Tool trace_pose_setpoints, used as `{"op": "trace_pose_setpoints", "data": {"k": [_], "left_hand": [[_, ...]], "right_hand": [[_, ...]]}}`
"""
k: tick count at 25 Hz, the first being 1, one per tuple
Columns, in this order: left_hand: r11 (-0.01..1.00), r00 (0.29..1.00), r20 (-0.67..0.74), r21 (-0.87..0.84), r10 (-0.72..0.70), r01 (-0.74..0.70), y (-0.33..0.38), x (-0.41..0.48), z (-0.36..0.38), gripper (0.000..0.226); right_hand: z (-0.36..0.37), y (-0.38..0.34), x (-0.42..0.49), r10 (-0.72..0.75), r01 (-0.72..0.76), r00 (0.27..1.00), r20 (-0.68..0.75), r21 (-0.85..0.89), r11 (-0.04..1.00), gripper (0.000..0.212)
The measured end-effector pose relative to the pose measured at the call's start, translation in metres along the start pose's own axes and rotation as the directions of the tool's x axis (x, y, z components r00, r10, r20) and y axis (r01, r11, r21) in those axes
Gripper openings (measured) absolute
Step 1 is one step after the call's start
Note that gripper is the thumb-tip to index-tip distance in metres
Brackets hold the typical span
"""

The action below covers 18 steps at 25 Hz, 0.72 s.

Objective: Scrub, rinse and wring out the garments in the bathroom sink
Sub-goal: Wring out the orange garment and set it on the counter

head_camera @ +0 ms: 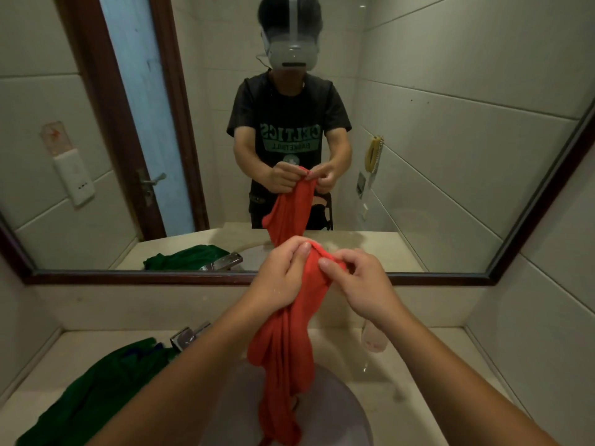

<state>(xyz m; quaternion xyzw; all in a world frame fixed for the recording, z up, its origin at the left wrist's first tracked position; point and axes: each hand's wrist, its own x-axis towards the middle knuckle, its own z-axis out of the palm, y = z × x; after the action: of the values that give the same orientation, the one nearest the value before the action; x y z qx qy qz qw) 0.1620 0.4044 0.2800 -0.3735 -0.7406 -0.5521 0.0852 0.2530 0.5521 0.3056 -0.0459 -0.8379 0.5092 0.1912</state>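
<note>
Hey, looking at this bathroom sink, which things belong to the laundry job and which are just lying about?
Belong to the job: red cloth garment, gripped by left hand and right hand; dark green garment on the counter; round grey sink basin; chrome tap.
Just lying about: pale translucent container beside the basin; dark wood-framed mirror.

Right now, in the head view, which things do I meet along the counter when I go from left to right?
Along the counter: green garment → faucet → red garment, held up by the left hand and right hand → small pale container.
</note>
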Motion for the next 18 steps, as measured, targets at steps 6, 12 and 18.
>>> {"op": "trace_pose_setpoints", "data": {"k": [6,12,18], "left_hand": [[0.936,0.995,-0.019,0.343,0.098,-0.086,-0.021,-0.017,-0.012,0.037],[0.969,0.973,-0.160,0.155,-0.167,0.192,-0.058,-0.073,-0.002,0.018],[0.985,0.987,-0.070,-0.102,-0.144,0.136,-0.027,-0.052,0.033,0.031]], "right_hand": [[0.013,-0.022,0.012,-0.114,0.116,0.993,-0.033,0.055,0.992,0.021],[0.006,-0.041,0.024,-0.098,0.119,0.984,-0.146,0.145,0.982,0.026],[0.007,-0.043,0.015,-0.109,0.122,0.991,-0.083,0.166,0.979,0.024]]}}
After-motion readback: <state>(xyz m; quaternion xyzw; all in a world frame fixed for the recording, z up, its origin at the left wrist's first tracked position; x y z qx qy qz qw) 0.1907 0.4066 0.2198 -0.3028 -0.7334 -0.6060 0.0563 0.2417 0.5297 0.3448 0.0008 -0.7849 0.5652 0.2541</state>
